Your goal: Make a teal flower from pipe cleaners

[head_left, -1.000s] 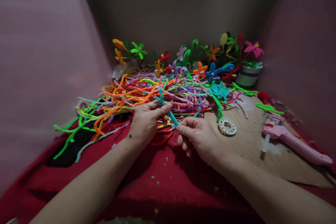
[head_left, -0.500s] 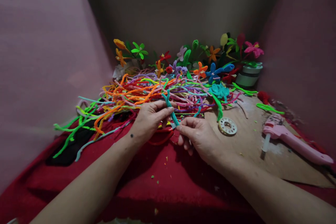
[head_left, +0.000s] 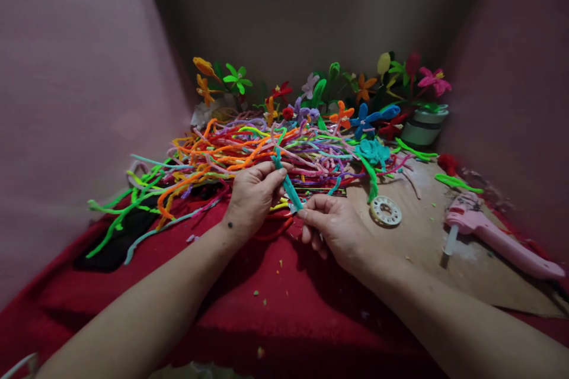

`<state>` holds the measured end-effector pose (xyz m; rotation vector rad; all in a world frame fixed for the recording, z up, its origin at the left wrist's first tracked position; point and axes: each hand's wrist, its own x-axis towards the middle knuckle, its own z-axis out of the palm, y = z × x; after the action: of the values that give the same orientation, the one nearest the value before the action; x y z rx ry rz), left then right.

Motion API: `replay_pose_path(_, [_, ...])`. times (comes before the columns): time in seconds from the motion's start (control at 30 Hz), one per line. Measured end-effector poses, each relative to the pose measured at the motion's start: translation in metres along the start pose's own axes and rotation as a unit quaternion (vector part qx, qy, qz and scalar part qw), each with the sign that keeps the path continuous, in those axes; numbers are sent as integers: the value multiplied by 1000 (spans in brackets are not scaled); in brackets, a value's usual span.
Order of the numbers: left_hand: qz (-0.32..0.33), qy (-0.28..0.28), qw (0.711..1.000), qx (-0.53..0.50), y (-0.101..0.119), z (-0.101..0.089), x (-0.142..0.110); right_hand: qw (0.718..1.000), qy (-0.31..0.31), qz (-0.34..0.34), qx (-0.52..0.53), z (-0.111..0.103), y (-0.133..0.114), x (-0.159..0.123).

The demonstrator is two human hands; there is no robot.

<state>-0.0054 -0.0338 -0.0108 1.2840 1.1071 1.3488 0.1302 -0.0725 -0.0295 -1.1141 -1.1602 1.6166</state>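
Observation:
A turquoise pipe cleaner (head_left: 291,191), apparently doubled, runs at a slant between my two hands. My left hand (head_left: 256,192) pinches its upper part between thumb and forefinger, and a short end sticks up past the fingertips. At its lower end, the thumb and forefinger of my right hand (head_left: 334,222) are closed on it. Just behind the hands lies a tangled heap of many-coloured pipe cleaners (head_left: 222,157). To the right of the heap is a turquoise pipe-cleaner flower (head_left: 372,154) with a green stem.
Finished pipe-cleaner flowers (head_left: 363,121) line the back, some in a pale pot (head_left: 425,125). At right, a cardboard sheet (head_left: 413,260) bears a round holed disc (head_left: 385,211) and a pink glue gun (head_left: 502,237). Red cloth (head_left: 249,320) covers the front, with scraps on it.
My left hand has shifted slightly up along the turquoise pipe cleaner, so less of it shows above the fingers and more between the hands. My right hand keeps its pinch.

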Motion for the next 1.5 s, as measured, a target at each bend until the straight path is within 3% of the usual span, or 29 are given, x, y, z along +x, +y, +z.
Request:
replay_pose_path(0.17, [54,23,998,17,3,-4,3,1000,-24,11,-2,0,0,-1])
replay_pose_path(0.27, [79,-6,997,13,6,-7,4,999,-35,11,5,-1,1,-2])
replay_pose_path(0.4, [-20,-87,991,-103,6,-9,7,999,-39,-11,28,-2,2,-1])
replay_pose_path(0.53, [-98,-151,982,-59,5,-9,5,998,-36,-27,38,-5,3,0])
replay_pose_path(0.67, [-104,-146,983,-38,3,-9,3,993,-81,-19,79,-8,3,1])
replay_pose_path(0.87, [-126,-180,975,-46,-1,-5,-1,984,-101,-76,126,-12,4,7])
replay_pose_path(1.1, [-95,-146,985,1,0,0,-6,981,-115,-15,157,-16,8,10])
replay_pose_path(1.27, [-106,-157,982,-5,3,2,-9,975,-125,36,182,-15,5,10])
replay_pose_path(1.4, [-102,-152,983,-14,1,5,-10,975,-110,57,186,-14,3,9])
replay_pose_path(1.5, [-94,-155,982,-45,-2,5,-8,978,-72,24,193,-14,3,10])
